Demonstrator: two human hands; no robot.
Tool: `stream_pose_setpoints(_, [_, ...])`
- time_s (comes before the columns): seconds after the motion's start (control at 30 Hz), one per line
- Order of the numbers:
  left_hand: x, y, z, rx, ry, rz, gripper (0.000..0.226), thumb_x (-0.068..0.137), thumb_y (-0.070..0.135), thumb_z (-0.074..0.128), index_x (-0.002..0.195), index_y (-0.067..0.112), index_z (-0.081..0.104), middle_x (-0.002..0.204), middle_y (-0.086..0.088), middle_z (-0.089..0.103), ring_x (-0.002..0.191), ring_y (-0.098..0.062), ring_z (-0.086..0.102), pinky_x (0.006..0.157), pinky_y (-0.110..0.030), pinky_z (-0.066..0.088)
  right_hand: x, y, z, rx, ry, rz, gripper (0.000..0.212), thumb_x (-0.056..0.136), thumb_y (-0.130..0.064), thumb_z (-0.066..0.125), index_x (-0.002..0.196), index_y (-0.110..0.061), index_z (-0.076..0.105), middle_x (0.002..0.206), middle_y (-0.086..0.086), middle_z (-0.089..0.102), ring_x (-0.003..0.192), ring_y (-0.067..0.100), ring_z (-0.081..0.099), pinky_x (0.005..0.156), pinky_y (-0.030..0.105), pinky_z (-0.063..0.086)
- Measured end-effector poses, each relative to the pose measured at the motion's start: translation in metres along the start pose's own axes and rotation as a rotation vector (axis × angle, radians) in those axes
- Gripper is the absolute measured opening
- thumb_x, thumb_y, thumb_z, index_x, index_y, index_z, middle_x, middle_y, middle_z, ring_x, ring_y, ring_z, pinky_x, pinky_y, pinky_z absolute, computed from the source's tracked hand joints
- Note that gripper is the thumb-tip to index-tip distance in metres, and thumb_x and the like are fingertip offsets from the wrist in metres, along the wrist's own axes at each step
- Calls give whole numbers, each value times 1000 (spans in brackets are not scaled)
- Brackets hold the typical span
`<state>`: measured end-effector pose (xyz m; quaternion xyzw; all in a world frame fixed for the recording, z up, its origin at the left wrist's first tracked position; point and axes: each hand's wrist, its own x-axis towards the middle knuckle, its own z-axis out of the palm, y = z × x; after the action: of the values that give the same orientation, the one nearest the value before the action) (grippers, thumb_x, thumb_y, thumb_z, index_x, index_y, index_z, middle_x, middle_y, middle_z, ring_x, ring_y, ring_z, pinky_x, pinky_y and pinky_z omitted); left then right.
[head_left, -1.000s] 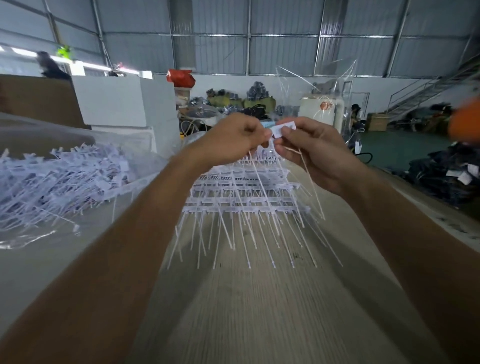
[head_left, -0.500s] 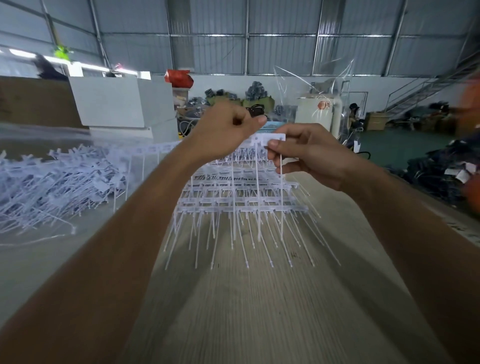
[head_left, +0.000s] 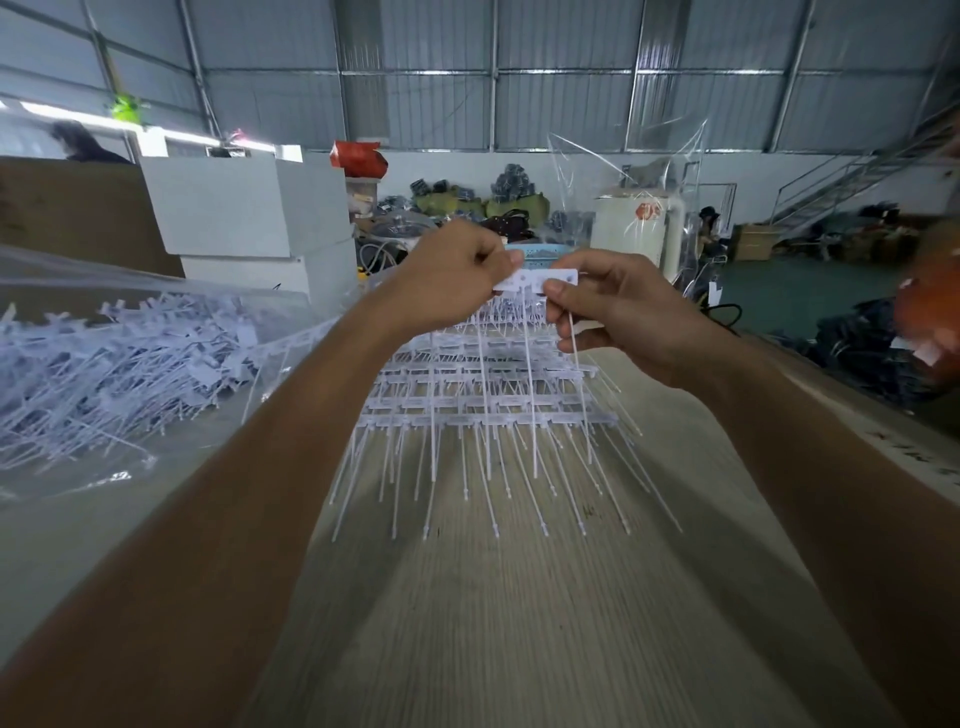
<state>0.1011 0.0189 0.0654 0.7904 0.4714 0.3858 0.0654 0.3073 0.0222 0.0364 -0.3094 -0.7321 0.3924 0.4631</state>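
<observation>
The thumb and forefinger of the left hand (head_left: 457, 280) pinch one end of a short white strip (head_left: 537, 277). The right hand (head_left: 623, 317) pinches the other end the same way, its other fingers curled loosely below. Both grips are narrow and sit right at the fingertips, probably because the strip is thin and flat, and a fine hold lets it be bent or snapped apart between the two hands. The strip is held level in the air over the far part of the table (head_left: 493, 623), touching nothing but the fingers. Thin plastic tails (head_left: 529, 384) hang straight down from it, one running past the curled fingers of the right hand. Held this high, they dangle free rather than snagging on what lies below. Beneath the hands, rows of ties (head_left: 483, 410) lie flat on the table, heads lined up crosswise and tails pointing toward the person, an order that would make them easy to count or bundle. To the left, well apart from the rows, a loose heap of ties (head_left: 104, 374) sits in a clear bag (head_left: 62, 478), likely the supply. White boxes (head_left: 234, 213) stand behind the heap
</observation>
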Motion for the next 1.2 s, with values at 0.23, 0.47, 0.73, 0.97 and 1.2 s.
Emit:
stream_pose_setpoints(0.23, [1, 2, -5, -135, -29, -117, 43, 103, 37, 53, 78, 2, 61, 79, -13, 65, 71, -13, 69, 68, -30, 44, -1, -8, 2, -164, 83, -182, 16, 93, -7, 68, 108, -9, 72, 76, 12, 69, 64, 22, 63, 68, 44, 60])
stream_pose_setpoints(0.47, [-2, -3, -7, -217, -40, -157, 44, 101, 33, 57, 59, 20, 54, 47, 15, 55, 51, 1, 58, 58, -25, 39, 3, -9, 4, -488, 138, -376, 24, 93, -10, 69, 116, -4, 72, 75, 8, 68, 62, 20, 63, 67, 34, 57])
stream_pose_setpoints(0.73, [-4, -2, -6, -201, -84, -191, 45, 100, 35, 59, 57, 23, 58, 46, 16, 57, 56, 2, 59, 56, -25, 34, 6, -4, 0, -948, 152, -659, 20, 97, -19, 65, 109, -6, 75, 99, 8, 73, 85, 25, 67, 74, 46, 54])
stream_pose_setpoints(0.97, [-5, 5, -9, -203, -86, -24, 39, 104, 30, 53, 67, 16, 53, 53, 10, 55, 61, -15, 47, 64, -36, 50, 5, -3, 4, -513, 260, -334, 32, 97, -20, 67, 127, -14, 58, 74, 7, 64, 65, 14, 62, 66, 28, 54])
stream_pose_setpoints(1.2, [-8, 6, -9, -129, -180, 68, 14, 102, 27, 56, 97, 18, 65, 82, -2, 70, 68, -23, 52, 64, -35, 45, 2, -5, -6, -84, 90, 111, 33, 96, -36, 65, 103, -4, 71, 75, 2, 65, 62, 10, 56, 58, 25, 51])
